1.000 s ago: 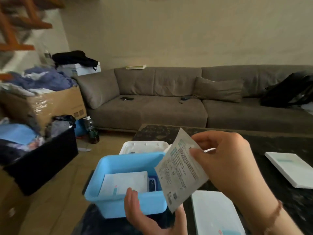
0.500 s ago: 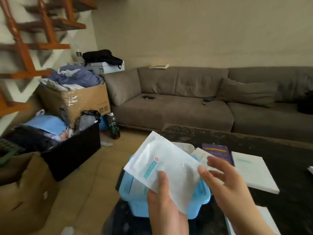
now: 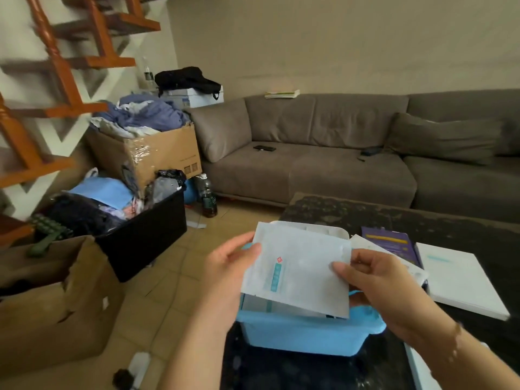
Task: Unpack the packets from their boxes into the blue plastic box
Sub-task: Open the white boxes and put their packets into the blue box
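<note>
A flat white packet [image 3: 298, 271] with a teal stripe and a small red mark hangs just above the blue plastic box [image 3: 304, 333]. My left hand [image 3: 230, 266] grips its left edge. My right hand [image 3: 377, 280] pinches its right edge. A second white packet [image 3: 391, 254] sticks out behind my right hand. Inside the blue box another white packet [image 3: 259, 302] shows under the held one. A white flat box [image 3: 461, 280] and a purple box [image 3: 391, 243] lie on the dark table to the right.
The blue box sits at the left corner of the dark table [image 3: 422, 220], with a white lid [image 3: 323, 229] behind it. A grey sofa [image 3: 337, 159] runs along the back. Cardboard boxes [image 3: 56, 299] and a black crate [image 3: 140, 235] crowd the floor at left.
My left hand has shifted from under the packet to its left edge. My right hand now pinches the right edge. The packet has turned flatter and sunk closer to the blue box.
</note>
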`<action>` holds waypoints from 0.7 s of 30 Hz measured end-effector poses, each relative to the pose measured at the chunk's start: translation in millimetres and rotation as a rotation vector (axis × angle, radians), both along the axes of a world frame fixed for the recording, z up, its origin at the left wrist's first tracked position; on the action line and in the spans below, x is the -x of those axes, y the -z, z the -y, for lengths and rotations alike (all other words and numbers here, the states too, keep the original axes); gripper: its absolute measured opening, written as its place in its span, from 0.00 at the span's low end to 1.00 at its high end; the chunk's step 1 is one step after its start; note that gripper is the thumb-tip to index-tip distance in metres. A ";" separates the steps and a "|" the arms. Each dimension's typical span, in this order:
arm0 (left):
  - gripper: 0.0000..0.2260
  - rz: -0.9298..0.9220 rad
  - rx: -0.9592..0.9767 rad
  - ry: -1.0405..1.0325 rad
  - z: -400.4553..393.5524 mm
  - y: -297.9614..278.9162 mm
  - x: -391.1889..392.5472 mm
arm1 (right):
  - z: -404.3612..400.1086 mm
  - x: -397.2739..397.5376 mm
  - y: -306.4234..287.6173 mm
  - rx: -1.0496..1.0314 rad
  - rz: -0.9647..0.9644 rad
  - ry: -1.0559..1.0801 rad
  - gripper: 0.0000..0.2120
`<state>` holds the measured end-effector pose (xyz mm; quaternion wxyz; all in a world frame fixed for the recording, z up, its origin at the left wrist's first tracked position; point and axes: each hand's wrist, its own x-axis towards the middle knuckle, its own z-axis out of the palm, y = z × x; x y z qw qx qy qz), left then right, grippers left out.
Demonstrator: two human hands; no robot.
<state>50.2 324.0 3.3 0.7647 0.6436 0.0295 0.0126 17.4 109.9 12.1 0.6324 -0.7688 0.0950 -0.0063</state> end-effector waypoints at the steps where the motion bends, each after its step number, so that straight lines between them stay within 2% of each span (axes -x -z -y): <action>1: 0.12 0.016 -0.095 -0.007 -5.8 -1.1 -6.8 | -0.8 -5.1 -0.2 0.008 0.000 -0.001 0.05; 4: 0.18 0.095 -0.400 -0.028 -13.4 -1.5 -25.2 | -5.9 -22.5 3.9 0.051 -0.041 0.032 0.06; 7: 0.22 0.167 -0.722 0.057 -14.7 7.4 -42.4 | -8.0 -37.0 14.8 0.176 -0.114 0.028 0.12; 9: 0.21 0.178 -0.984 0.126 -13.2 16.2 -49.6 | -8.1 -42.5 20.0 0.265 -0.152 -0.004 0.18; 12: 0.19 0.216 -1.319 0.092 -9.9 25.4 -53.7 | -10.5 -49.2 26.0 0.423 -0.224 -0.079 0.28; 15: 0.18 0.304 -1.604 0.074 -1.9 24.1 -47.4 | -15.0 -51.2 33.9 0.606 -0.244 -0.147 0.32; 17: 0.16 0.302 -1.746 0.080 3.1 23.1 -41.6 | -17.1 -49.2 36.3 0.719 -0.238 -0.201 0.33; 21: 0.15 0.265 -1.866 0.097 11.1 19.8 -34.0 | -22.1 -48.0 34.7 0.850 -0.229 -0.290 0.31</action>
